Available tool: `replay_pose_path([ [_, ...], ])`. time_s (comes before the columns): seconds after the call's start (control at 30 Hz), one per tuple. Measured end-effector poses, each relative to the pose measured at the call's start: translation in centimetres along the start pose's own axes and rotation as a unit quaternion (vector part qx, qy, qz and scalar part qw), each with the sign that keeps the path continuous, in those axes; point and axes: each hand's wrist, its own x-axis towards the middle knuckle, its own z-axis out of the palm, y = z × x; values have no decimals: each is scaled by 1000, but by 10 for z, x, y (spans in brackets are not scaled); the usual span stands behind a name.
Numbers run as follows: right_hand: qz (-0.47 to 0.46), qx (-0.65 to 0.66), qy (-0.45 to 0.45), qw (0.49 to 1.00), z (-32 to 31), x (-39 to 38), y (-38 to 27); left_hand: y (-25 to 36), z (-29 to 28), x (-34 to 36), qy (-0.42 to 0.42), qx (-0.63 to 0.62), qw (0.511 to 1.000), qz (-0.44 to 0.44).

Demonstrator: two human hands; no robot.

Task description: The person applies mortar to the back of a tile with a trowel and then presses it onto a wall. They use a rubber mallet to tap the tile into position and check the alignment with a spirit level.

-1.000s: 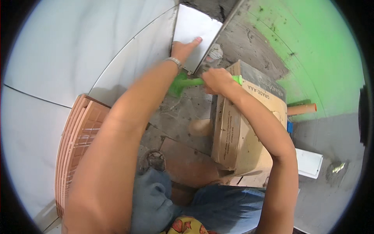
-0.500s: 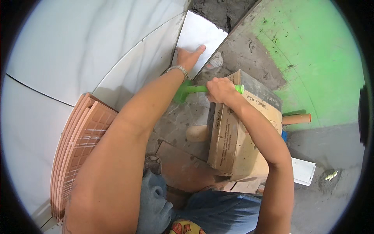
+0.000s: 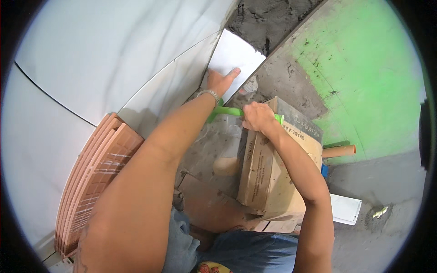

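A white tile [image 3: 234, 57] with a jagged far edge lies in the corner beside the marbled wall. My left hand [image 3: 221, 83] rests on its near part, thumb spread away from the fingers, some of which are hard to see. My right hand [image 3: 258, 116] is wrapped round the green handle of a mallet [image 3: 229, 110]. The mallet's head is near my left wrist and partly hidden behind it. The handle's end shows past my right hand, over a cardboard box [image 3: 259, 175].
Terracotta-backed tiles [image 3: 98, 177] lean against the marbled wall at left. Dark wet mortar [image 3: 273, 20] covers the far corner. A green-coated wall [image 3: 364, 77] rises at right, with an orange pipe [image 3: 339, 151], a white panel [image 3: 346, 209] and a small tap-like fitting [image 3: 380, 212] below.
The whole view has shifted slightly, so the tile appears lower. The mallet's head now shows less, more behind my left wrist. My left hand stays on the tile.
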Motion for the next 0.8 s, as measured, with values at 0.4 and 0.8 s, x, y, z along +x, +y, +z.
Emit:
replay_pose_path([
  [0.4, 24, -19, 55, 998, -56, -44, 22, 28, -31, 1, -74, 17, 995, -65],
  [0.8, 16, 25, 99, 995, -89, -67, 35, 67, -46, -19, -59, 25, 990, -126],
])
